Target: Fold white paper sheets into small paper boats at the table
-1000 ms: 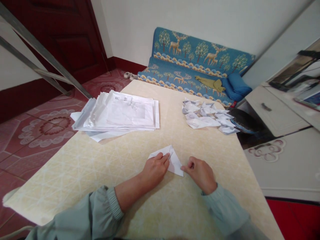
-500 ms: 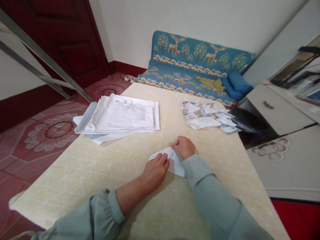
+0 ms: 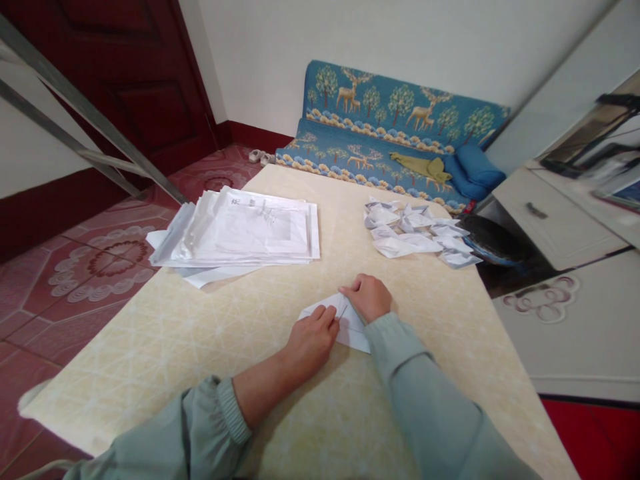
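Observation:
A white sheet of paper (image 3: 354, 339), folded to a rough triangle, lies on the table in front of me. My left hand (image 3: 315, 337) presses on its left part with curled fingers. At the paper's upper corner, my right hand (image 3: 371, 297) is closed, with thumb and finger pinching the edge. A crease runs down between the two hands. Part of the paper is hidden beneath the left fingers and behind the right wrist.
A stack of papers (image 3: 250, 227) lies at the table's far left. Several folded paper pieces (image 3: 415, 230) are grouped at the far right. Beyond the patterned yellow table (image 3: 200, 333) stand a blue sofa (image 3: 380, 120), a metal frame (image 3: 90, 120) and a white cabinet (image 3: 540, 213).
Almost nothing differs. My right hand has shifted very slightly at the paper's upper corner; the left hand stays on the paper.

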The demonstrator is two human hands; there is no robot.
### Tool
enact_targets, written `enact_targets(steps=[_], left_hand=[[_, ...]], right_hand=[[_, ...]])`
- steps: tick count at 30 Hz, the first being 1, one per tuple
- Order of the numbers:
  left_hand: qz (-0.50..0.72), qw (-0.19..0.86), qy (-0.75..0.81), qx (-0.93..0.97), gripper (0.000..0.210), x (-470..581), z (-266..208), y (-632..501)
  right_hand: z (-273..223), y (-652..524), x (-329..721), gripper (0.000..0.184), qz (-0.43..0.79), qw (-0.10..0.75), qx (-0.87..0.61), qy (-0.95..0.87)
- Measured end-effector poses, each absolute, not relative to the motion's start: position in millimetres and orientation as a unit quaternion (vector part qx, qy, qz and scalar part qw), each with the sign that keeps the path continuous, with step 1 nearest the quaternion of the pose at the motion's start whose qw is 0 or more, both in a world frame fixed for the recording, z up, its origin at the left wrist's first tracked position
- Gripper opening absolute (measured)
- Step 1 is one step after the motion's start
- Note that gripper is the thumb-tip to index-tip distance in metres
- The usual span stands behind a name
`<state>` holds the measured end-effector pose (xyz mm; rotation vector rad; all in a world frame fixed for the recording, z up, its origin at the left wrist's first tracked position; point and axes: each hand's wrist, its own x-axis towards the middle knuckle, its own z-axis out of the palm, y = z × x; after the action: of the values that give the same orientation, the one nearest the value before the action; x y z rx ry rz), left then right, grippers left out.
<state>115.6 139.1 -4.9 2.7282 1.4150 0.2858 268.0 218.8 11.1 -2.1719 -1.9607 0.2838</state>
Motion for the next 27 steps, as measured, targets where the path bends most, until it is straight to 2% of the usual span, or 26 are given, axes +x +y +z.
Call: enact_targets(steps=[10, 15, 22, 27], left_hand=[[0.142, 0.068, 0.435, 0.887, 0.016, 107.2, -7.5, 141.0], [0.223, 0.137, 0.408, 0.875, 0.023, 97.9, -6.0, 144.7], [0.33, 0.229, 0.428, 0.81, 0.02, 96.6, -5.0, 150.3], [0.38, 0.311, 0.445, 0.749, 0.017, 91.2, -2.8, 162.2]], right_hand=[[8.4, 167.9, 261.5, 0.025, 0.073, 0.087, -0.713, -0.692], [10.4, 162.4, 258.7, 0.024, 0.086, 0.079, -0.72, -0.684], [7.2, 160.7, 261.0, 0.025, 0.092, 0.084, -0.704, -0.699], [8.4, 152.3, 258.5, 0.015, 0.105, 0.113, -0.689, -0.708]])
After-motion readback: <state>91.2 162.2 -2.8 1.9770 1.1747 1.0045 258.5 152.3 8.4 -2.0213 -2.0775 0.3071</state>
